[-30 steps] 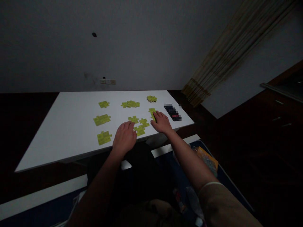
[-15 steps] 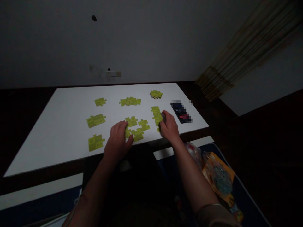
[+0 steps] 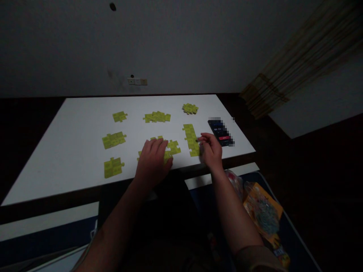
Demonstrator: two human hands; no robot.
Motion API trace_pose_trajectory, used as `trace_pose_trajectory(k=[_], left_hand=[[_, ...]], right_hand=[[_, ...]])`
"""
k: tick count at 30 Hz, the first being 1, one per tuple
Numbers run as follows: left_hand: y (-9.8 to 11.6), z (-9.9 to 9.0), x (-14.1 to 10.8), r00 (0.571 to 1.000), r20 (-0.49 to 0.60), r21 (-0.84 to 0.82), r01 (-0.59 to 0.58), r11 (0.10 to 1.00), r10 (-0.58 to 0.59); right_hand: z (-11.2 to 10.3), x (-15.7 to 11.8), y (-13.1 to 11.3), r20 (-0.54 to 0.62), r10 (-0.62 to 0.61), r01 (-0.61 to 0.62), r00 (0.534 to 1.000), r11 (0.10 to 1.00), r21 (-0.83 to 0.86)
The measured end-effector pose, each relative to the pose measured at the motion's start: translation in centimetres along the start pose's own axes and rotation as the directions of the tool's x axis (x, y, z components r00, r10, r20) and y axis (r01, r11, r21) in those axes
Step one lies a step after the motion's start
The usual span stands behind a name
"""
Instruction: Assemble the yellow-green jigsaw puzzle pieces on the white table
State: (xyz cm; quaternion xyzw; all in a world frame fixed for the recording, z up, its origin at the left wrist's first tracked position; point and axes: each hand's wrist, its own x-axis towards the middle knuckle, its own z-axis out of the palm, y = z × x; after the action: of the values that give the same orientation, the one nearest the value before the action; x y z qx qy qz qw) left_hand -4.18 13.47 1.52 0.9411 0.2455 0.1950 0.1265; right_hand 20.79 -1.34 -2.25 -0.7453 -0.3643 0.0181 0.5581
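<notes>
My left hand (image 3: 154, 158) rests palm down over a loose cluster of yellow-green jigsaw pieces (image 3: 174, 147), its thumb apart from the fingers. It hides part of that cluster. Just right of a vertical strip of joined jigsaw pieces (image 3: 191, 138) is my right hand (image 3: 212, 151), fingers loosely bent and apart, with nothing visible in them. Its fingertips are close to the strip's right edge; I cannot tell whether they touch it.
On the white table (image 3: 85, 113) lie a heap of pieces (image 3: 190, 108), an overlapping row (image 3: 157, 116), and left-hand groups at the back (image 3: 120, 116), middle (image 3: 114, 140) and front (image 3: 113, 167). A phone (image 3: 220, 132) lies right; plastic-bagged items (image 3: 263, 211) sit below the table.
My left hand has moved right, over the loose cluster. My right hand has drawn back rightward from the strip, whose lower end now shows joined. The view has shifted slightly.
</notes>
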Motion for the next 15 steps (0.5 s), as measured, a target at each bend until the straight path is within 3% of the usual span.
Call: trace_pose_trajectory(k=[5, 15], left_hand=[[1.5, 1.0, 2.2, 0.994, 0.098, 0.004, -0.057, 0.998, 0.057], [-0.5, 2.8, 3.8, 0.985, 0.154, -0.111, -0.067, 0.992, 0.083]], right_hand=[[-0.1, 0.1, -0.1, -0.021, 0.015, -0.014, 1.000, 0.999, 0.047], [-0.3, -0.4, -0.9, 0.014, 0.032, -0.032, 0.999, 0.999, 0.032]])
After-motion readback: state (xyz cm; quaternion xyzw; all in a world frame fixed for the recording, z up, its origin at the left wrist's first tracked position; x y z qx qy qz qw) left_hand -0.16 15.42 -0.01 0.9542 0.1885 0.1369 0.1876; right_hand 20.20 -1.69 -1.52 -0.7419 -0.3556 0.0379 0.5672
